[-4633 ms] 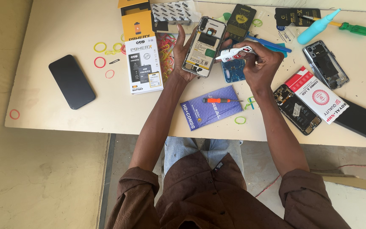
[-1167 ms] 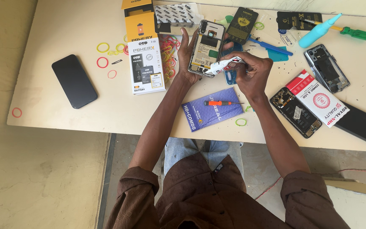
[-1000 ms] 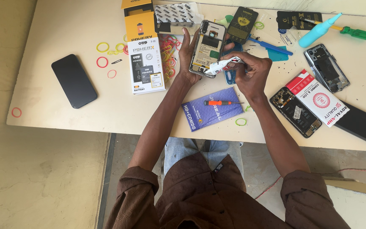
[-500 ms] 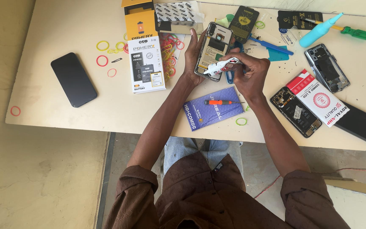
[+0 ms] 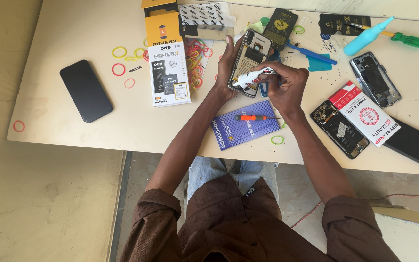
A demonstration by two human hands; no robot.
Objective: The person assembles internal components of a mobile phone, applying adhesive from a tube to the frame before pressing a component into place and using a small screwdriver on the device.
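Head view: opened phone (image 5: 249, 60) gripped upright in left hand (image 5: 225, 65), long axis running away from body; white tool (image 5: 253, 77) pinched by right hand (image 5: 284, 85) (laid crosswise), touching phone's lower half.

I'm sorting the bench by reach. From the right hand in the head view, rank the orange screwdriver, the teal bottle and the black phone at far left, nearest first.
From the right hand:
1. Orange screwdriver, just below it on the blue pack.
2. Teal bottle, up to the right.
3. Black phone, far left.
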